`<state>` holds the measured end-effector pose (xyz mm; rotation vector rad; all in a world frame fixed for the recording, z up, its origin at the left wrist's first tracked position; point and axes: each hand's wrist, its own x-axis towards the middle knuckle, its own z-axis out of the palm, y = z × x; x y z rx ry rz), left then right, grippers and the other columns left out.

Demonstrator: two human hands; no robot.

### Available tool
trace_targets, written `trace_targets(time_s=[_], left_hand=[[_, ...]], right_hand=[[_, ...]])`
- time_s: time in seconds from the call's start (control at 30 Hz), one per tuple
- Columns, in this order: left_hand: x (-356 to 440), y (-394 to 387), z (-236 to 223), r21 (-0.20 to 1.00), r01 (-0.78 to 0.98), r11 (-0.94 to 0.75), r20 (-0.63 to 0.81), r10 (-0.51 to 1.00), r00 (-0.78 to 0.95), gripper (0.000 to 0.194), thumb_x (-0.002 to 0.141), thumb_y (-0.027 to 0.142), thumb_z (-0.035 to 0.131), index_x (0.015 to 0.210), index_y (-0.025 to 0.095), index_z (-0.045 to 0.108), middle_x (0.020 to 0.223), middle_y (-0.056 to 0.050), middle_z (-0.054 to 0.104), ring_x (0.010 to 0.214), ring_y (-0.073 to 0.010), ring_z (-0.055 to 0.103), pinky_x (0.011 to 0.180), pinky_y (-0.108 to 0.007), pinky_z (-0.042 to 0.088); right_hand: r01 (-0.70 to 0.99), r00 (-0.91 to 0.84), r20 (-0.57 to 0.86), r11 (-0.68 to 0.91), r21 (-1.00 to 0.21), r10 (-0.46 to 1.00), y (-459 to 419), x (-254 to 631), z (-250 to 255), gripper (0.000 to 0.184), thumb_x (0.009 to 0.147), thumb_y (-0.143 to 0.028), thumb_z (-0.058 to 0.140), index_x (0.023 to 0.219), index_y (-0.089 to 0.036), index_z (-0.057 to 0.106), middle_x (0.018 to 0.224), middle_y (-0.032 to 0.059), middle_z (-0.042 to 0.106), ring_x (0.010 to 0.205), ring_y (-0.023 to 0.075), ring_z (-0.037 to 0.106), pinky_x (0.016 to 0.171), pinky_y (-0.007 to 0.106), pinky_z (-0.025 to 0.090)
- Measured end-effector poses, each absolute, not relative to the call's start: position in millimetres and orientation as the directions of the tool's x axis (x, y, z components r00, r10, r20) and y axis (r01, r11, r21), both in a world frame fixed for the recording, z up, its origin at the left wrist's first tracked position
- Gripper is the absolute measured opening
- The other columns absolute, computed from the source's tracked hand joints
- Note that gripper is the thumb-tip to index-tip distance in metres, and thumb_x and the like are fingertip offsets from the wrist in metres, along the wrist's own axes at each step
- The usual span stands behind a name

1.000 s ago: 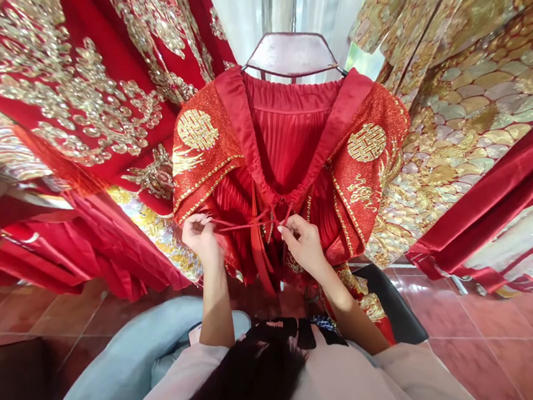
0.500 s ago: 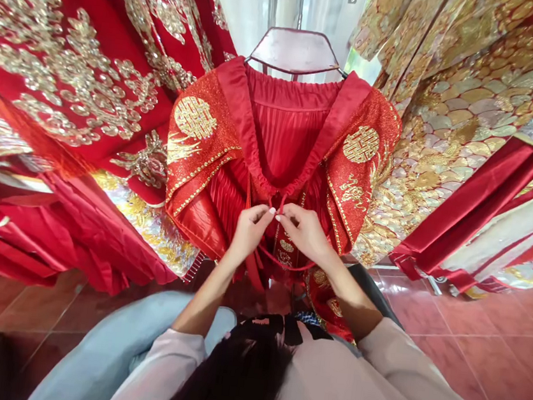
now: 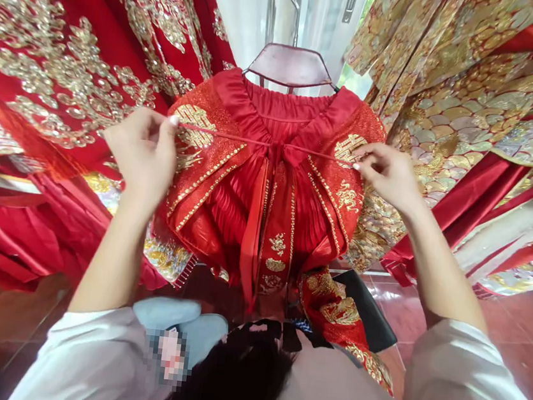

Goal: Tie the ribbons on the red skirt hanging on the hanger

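Observation:
A red pleated skirt [image 3: 227, 205] with gold-embroidered panels hangs in front of me from a hanger [image 3: 289, 66]. Its waistband is gathered at the front middle, where a thin red drawstring [image 3: 235, 137] comes out to both sides. My left hand [image 3: 144, 151] pinches one end of the cord, out past the skirt's left shoulder-like fold. On the other side, my right hand [image 3: 389, 175] pinches the opposite end, over a round gold emblem. The cord is stretched taut between the two hands. Red ribbon strips [image 3: 251, 237] dangle below the gathered middle.
Red garments with silver beading [image 3: 89, 70] hang close on the left. Gold scale-patterned garments [image 3: 451, 99] hang on the right. A black flat object [image 3: 369, 314] and embroidered red cloth [image 3: 336, 304] lie low near my lap, above the red tiled floor [image 3: 505, 343].
Both hands have moved from the front middle outward and up, drawing the cord ends apart. The waistband's front opening has closed into a tight gather.

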<state>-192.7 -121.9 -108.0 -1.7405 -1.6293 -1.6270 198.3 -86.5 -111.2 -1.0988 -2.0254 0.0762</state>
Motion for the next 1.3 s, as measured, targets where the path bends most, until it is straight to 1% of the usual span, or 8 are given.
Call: trace_targets(time_s=[0.17,0.33,0.47,0.6,0.7,0.83,1.13,1.3], left_hand=[[-138.2,-100.9,-131.3,0.322,0.869,-0.375,0.872,0.475,-0.118,0.028,0.083,0.041,0.061,0.097,0.017,0.058,0.108,-0.011,0.053,0.114,-0.0337,0.042,0.096,-0.050,0.022],[-99.2,-71.0,-170.8,0.233,0.813,-0.534,0.773,0.609,0.179,0.035,0.073,0.047,0.071,0.085,0.018,0.056,0.100,-0.012,0.056,0.102,-0.0342,0.051,0.092,-0.047,0.032],[-91.1,-64.2,-179.0,0.198,0.822,-0.535,0.738,0.633,0.234,0.011,0.082,0.027,0.061,0.076,0.019,0.054,0.088,-0.012,0.057,0.092,-0.0318,0.053,0.083,-0.042,0.037],[-93.6,-74.8,-164.5,0.248,0.791,-0.560,0.725,0.648,0.232,0.008,0.083,0.017,0.055,0.076,0.019,0.058,0.081,-0.009,0.057,0.083,-0.0270,0.054,0.072,-0.034,0.039],[-97.4,-86.0,-149.6,0.343,0.717,-0.607,0.705,0.671,0.230,0.011,0.084,0.020,0.056,0.074,0.019,0.060,0.071,-0.005,0.058,0.067,-0.0200,0.053,0.064,-0.029,0.038],[-96.4,-96.6,-134.0,0.459,0.607,-0.649,0.730,0.665,0.159,0.009,0.075,0.018,0.064,0.066,0.018,0.061,0.053,0.002,0.049,0.050,-0.0124,0.044,0.055,-0.025,0.033],[-118.2,-77.4,-87.2,0.608,0.428,-0.669,0.677,0.718,0.161,0.018,0.069,0.009,0.073,0.064,0.016,0.058,0.048,0.004,0.042,0.045,-0.0075,0.035,0.047,-0.021,0.032],[-161.2,-59.5,-59.5,0.688,0.337,-0.643,0.689,0.725,-0.024,0.034,0.060,0.017,0.086,0.064,0.014,0.052,0.050,0.006,0.043,0.048,-0.0043,0.037,0.053,-0.019,0.039]], right_hand=[[0.897,-0.311,0.731,0.441,0.016,0.607,-94.8,139.2,-117.1,0.011,0.084,-0.017,0.049,0.080,-0.015,0.059,0.074,0.0076,0.057,0.074,0.0174,0.048,0.061,0.029,0.035],[0.914,-0.372,0.657,0.384,0.133,0.656,-95.4,78.1,-123.3,0.017,0.088,-0.015,0.044,0.095,-0.012,0.059,0.099,0.0133,0.058,0.078,0.0182,0.051,0.056,0.026,0.032],[0.887,-0.389,0.591,0.461,0.032,0.707,-79.0,64.2,-134.7,0.022,0.088,-0.006,0.038,0.087,-0.009,0.059,0.105,0.0163,0.056,0.066,0.0122,0.053,0.053,0.026,0.031],[0.820,-0.380,0.581,0.553,-0.149,0.720,-72.3,76.1,-126.8,0.023,0.081,0.002,0.040,0.075,-0.011,0.059,0.093,0.0111,0.058,0.068,0.0127,0.056,0.059,0.026,0.037],[0.661,-0.415,0.522,0.641,-0.390,0.746,-73.5,88.7,-110.7,0.018,0.076,0.001,0.048,0.069,-0.011,0.059,0.074,0.0053,0.057,0.060,0.0104,0.055,0.057,0.024,0.039],[0.407,-0.413,0.398,0.557,-0.724,0.819,-77.1,90.9,-101.6,0.014,0.076,-0.002,0.052,0.067,-0.010,0.058,0.052,-0.0001,0.049,0.046,0.0071,0.048,0.047,0.021,0.037],[0.546,-0.209,0.635,0.627,-0.555,0.744,-68.7,89.5,-82.7,0.006,0.074,-0.015,0.063,0.072,-0.012,0.059,0.055,-0.0032,0.053,0.053,0.0037,0.047,0.051,0.019,0.034],[0.580,-0.144,0.597,0.556,-0.595,0.789,-50.5,133.7,-51.1,0.021,0.077,-0.023,0.054,0.062,-0.008,0.054,0.047,-0.0046,0.049,0.047,-0.0030,0.041,0.047,0.022,0.023]])
